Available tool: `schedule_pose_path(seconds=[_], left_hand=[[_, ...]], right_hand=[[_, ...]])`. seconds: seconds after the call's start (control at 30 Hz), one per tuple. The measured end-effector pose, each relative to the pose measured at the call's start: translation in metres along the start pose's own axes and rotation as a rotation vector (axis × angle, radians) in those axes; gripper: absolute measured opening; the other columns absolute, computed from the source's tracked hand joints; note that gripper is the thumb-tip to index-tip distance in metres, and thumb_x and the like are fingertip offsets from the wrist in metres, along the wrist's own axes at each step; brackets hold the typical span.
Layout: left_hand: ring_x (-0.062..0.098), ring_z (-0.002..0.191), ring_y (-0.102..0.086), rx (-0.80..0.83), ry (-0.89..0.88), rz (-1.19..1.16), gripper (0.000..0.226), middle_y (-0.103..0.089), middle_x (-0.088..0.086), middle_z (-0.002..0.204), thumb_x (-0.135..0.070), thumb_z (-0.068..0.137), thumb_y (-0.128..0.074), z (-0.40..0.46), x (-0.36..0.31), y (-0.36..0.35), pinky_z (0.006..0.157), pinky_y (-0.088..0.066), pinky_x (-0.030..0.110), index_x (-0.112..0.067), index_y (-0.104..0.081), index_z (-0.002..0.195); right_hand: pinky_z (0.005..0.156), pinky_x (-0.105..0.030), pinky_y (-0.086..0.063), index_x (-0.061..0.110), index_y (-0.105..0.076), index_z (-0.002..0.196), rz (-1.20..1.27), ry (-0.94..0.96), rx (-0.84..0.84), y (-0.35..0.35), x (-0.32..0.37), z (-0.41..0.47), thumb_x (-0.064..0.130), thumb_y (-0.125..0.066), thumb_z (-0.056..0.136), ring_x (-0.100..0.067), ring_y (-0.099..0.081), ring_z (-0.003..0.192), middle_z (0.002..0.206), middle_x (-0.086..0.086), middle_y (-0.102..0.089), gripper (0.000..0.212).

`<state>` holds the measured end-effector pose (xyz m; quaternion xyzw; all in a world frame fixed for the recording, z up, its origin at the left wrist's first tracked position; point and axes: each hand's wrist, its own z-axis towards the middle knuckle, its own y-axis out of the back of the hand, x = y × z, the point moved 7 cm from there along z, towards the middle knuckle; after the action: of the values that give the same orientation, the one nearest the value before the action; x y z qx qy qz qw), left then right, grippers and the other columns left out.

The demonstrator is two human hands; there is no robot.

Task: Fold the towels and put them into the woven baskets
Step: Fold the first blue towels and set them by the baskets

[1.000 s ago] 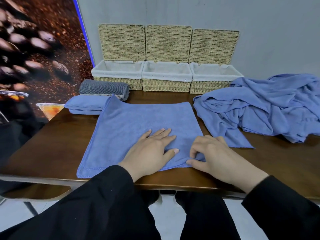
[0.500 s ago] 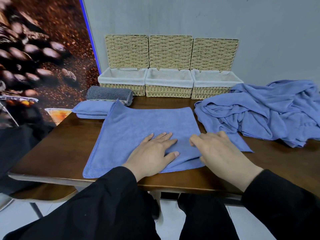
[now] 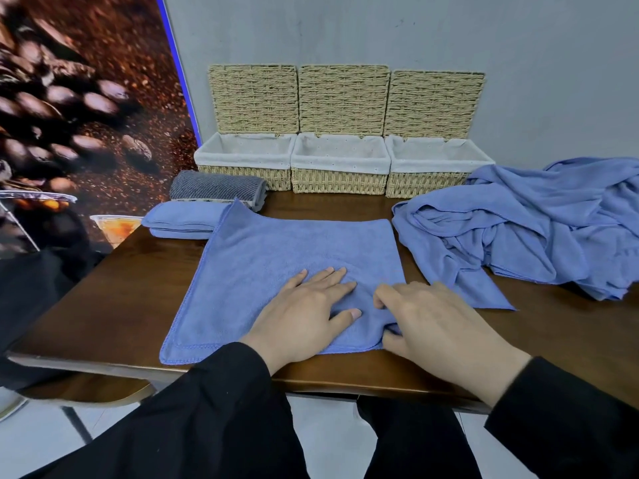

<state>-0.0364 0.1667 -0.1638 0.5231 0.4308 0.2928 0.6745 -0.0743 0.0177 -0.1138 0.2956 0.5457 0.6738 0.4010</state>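
Observation:
A blue towel (image 3: 276,257) lies folded flat on the brown table (image 3: 103,288) in front of me. My left hand (image 3: 304,316) rests flat on its near middle, fingers straight. My right hand (image 3: 432,323) sits at the towel's near right edge, fingers curled, pinching the cloth between thumb and fingers. Three woven baskets with white liners stand in a row at the back: left (image 3: 238,162), middle (image 3: 340,165), right (image 3: 428,165). Nothing shows inside them.
A heap of loose blue towels (image 3: 536,219) covers the right side of the table. A folded blue towel (image 3: 183,219) and a rolled grey towel (image 3: 214,186) lie at the back left. Woven lids (image 3: 342,98) lean on the wall. A cup (image 3: 116,228) stands beyond the left edge.
My right hand has crept inward along the towel's right edge toward my left hand, bunching the cloth a little. The left hand stays flat in place.

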Motion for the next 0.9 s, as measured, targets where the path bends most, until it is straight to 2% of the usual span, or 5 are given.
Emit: schedule_pose_path(seconds=[0.23, 0.5, 0.6, 0.77, 0.9], left_hand=[[-0.003, 0.152, -0.001, -0.005, -0.007, 0.021, 0.061, -0.008, -0.018, 0.167, -0.061, 0.102, -0.03, 0.001, 0.001, -0.001, 0.126, 0.001, 0.032, -0.037, -0.025, 0.158], [-0.003, 0.152, 0.001, 0.002, -0.008, 0.018, 0.063, -0.007, -0.018, 0.167, -0.064, 0.101, -0.029, 0.001, 0.0, -0.001, 0.126, 0.002, 0.032, -0.038, -0.024, 0.158], [-0.003, 0.152, 0.0, 0.013, -0.01, -0.002, 0.063, -0.007, -0.018, 0.167, -0.064, 0.101, -0.03, 0.001, -0.001, 0.0, 0.126, 0.003, 0.032, -0.038, -0.025, 0.158], [-0.002, 0.15, -0.015, -0.025, -0.015, -0.083, 0.057, -0.029, -0.016, 0.163, -0.062, 0.099, -0.038, -0.004, -0.015, 0.018, 0.125, -0.004, 0.029, -0.037, -0.038, 0.15], [0.001, 0.107, -0.048, -0.106, -0.126, -0.199, 0.029, -0.062, -0.018, 0.113, -0.056, 0.094, -0.056, -0.011, -0.055, 0.029, 0.098, -0.034, 0.019, -0.037, -0.056, 0.116]], right_hand=[[0.052, -0.029, -0.022, 0.021, -0.025, 0.064, -0.157, 0.026, -0.101, 0.008, 0.0, 0.008, 0.011, -0.086, 0.044, -0.018, -0.019, 0.048, 0.054, 0.006, -0.019, 0.064], [0.048, -0.027, -0.017, 0.02, -0.032, 0.063, -0.154, 0.08, -0.119, 0.011, -0.006, -0.005, -0.013, -0.06, 0.043, -0.017, -0.017, 0.042, 0.049, 0.006, -0.021, 0.047], [0.042, -0.026, -0.015, 0.02, -0.052, 0.08, -0.088, -0.013, 0.017, 0.008, -0.011, -0.006, 0.0, -0.069, 0.063, -0.017, -0.032, 0.042, 0.05, 0.006, -0.035, 0.032], [0.063, -0.035, -0.05, 0.035, -0.05, 0.095, 0.376, -0.237, 0.19, 0.005, -0.032, -0.016, 0.02, -0.054, 0.094, -0.016, -0.057, 0.064, 0.074, 0.002, -0.067, 0.015], [0.068, -0.015, -0.048, 0.032, -0.069, 0.087, 0.703, -0.364, 0.188, 0.005, -0.041, -0.026, 0.027, -0.066, 0.095, 0.004, -0.065, 0.072, 0.079, 0.017, -0.072, 0.01]])
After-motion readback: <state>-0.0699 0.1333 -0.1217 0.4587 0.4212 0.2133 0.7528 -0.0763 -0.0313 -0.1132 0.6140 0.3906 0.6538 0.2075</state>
